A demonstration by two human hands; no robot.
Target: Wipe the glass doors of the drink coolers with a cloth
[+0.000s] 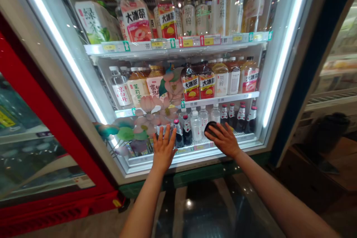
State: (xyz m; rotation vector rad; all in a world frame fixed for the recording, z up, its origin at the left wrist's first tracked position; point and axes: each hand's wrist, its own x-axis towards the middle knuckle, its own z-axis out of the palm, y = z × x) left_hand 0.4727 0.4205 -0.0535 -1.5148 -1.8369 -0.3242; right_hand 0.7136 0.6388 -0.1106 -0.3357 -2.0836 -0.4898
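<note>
A lit drinks fridge (pixel 192 166) stands before me, with flower decals (pixel 149 119) across its lower left front. My left hand (pixel 164 148) is stretched forward with fingers spread, seemingly flat against the glass below the flowers, and holds nothing. Under the palm and fingers of my right hand (pixel 225 141) is a dark round, flat object (pixel 212 130), pressed toward the front of the lower shelf; its kind is not clear. Behind the hands, on the bottom shelf, are a clear bottle (pixel 196 127) and dark bottles with red caps (pixel 241 117).
Tea bottles (pixel 136 18) fill the upper shelf (pixel 178 45), with more on the middle shelf (pixel 223 99). A red-framed fridge (pixel 60 134) adjoins on the left. To the right are a dark post (pixel 304 70) and a brown box (pixel 309 178) on a shiny dark floor.
</note>
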